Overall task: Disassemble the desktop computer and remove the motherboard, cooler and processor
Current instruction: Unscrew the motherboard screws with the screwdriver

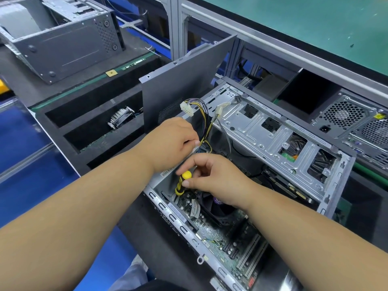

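An open desktop case (289, 143) lies on its side in front of me. Inside it sits the green motherboard (218, 238), and a black cooler fan (218, 208) is partly hidden under my right wrist. My right hand (216, 177) is shut on a yellow-and-black screwdriver (182, 182), which points down into the case's near left corner. My left hand (170, 141) is closed on a bundle of yellow and black power cables (204, 116) and holds them up at the case's left side. A white connector (186, 109) hangs from the bundle.
The grey side panel (184, 87) stands upright behind the case. A black foam tray (88, 131) on the left holds a removed heatsink (120, 120). Another empty case (63, 38) sits at the far left, and a further computer (361, 127) at the right.
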Motion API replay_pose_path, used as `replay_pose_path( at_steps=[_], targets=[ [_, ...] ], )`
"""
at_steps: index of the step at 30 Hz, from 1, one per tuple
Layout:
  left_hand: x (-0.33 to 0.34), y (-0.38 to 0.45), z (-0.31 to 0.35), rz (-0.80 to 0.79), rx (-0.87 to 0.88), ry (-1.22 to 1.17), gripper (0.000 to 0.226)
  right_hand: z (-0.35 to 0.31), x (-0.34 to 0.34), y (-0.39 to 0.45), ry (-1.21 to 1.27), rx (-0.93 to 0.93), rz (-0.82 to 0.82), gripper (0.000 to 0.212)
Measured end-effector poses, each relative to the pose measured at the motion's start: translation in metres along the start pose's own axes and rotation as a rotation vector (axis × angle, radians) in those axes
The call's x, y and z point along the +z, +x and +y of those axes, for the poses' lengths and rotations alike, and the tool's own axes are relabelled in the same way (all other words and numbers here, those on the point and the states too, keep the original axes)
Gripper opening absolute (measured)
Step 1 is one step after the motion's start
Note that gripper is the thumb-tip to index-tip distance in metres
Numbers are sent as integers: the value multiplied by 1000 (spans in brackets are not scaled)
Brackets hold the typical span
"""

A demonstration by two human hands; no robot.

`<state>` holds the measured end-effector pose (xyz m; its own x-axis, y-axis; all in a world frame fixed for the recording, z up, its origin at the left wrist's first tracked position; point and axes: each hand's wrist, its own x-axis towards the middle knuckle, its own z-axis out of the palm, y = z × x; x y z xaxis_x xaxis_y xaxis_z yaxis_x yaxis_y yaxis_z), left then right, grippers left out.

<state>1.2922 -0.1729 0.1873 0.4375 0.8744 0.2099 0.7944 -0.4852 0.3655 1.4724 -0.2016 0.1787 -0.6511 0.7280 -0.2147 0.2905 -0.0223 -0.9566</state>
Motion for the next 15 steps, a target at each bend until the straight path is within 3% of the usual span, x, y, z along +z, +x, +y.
replay_pose_path(
  at_steps=[5, 9, 15],
  targets=[
    [1, 0, -1, 6, 13, 10, 17, -5, -1, -4, 34, 11, -29, 25],
    [2, 1, -1, 14, 22, -2, 15, -5, 3, -4, -47, -46, 27, 10],
    [2, 1, -2, 17, 24, 5, 15, -2, 2, -1, -35, -12, 82, 20]
  ],
)
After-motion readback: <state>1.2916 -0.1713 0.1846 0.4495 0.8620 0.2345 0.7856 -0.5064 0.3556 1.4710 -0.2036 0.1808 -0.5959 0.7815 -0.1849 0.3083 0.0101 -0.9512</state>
